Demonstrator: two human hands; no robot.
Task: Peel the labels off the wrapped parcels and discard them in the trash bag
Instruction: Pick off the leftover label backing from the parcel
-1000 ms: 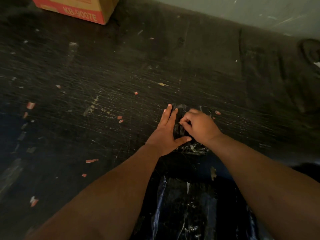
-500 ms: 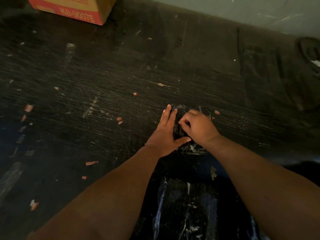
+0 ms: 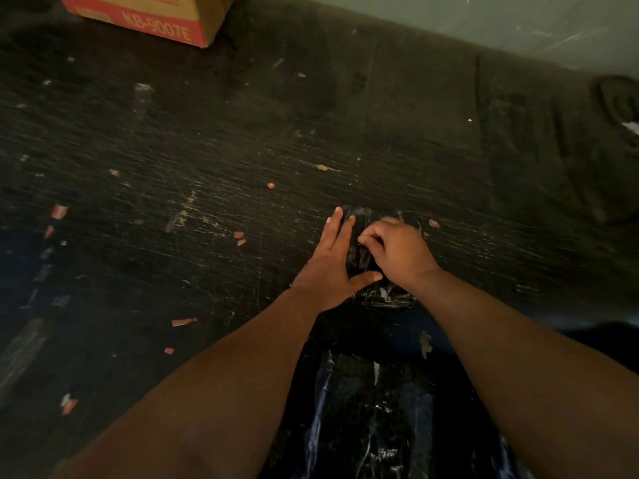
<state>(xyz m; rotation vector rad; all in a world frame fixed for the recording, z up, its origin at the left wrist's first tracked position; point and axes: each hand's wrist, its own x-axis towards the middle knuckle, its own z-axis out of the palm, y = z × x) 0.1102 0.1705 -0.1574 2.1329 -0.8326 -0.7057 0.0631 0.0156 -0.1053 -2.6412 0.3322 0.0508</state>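
A small parcel wrapped in shiny black plastic [image 3: 383,295] lies on the dark scratched table [image 3: 214,174], mostly hidden under my hands. My left hand [image 3: 332,261] lies flat on its left side with straight fingers, holding it down. My right hand [image 3: 397,254] sits on top with curled fingers, its fingertips pinching at the wrap near the parcel's middle. No label shows clearly in the dim light. A black trash bag [image 3: 377,416] with glossy folds hangs below the table's near edge, between my forearms.
A red and tan cardboard box [image 3: 152,19] stands at the far left. Small red and pale paper scraps [image 3: 183,321] are scattered over the table's left half. A dark round object [image 3: 619,102] sits at the far right by the wall.
Both hands stay on the parcel. My right fingertips have shifted slightly on the wrap; the view has tilted a little.
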